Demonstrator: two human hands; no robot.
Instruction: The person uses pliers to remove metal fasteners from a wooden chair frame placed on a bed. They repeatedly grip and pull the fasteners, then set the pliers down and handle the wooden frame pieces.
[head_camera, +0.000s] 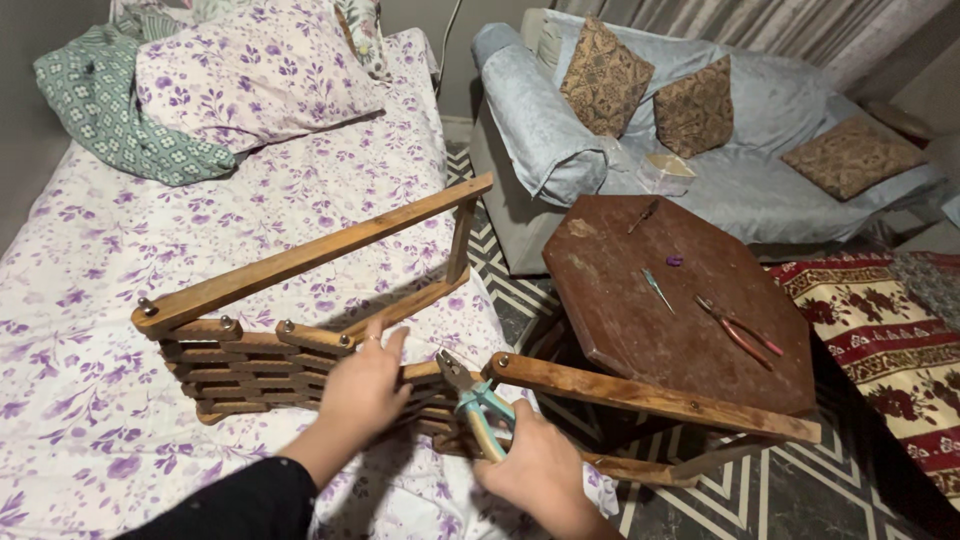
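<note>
Right hand (540, 475) is clamped on the teal-handled pliers (474, 400), nose at a bolt on the folding wooden chair (300, 340) lying just ahead on the bed (80, 300), your left hand (365, 390) pressed flat on its slats; all visible bolts are seated, so it's early.

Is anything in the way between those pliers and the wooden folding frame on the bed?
Nothing visible. The right hand holds the pliers with the tips right at the wooden frame, beside a bolt. The left hand rests on the slats just to the side, not across the tips.
</note>
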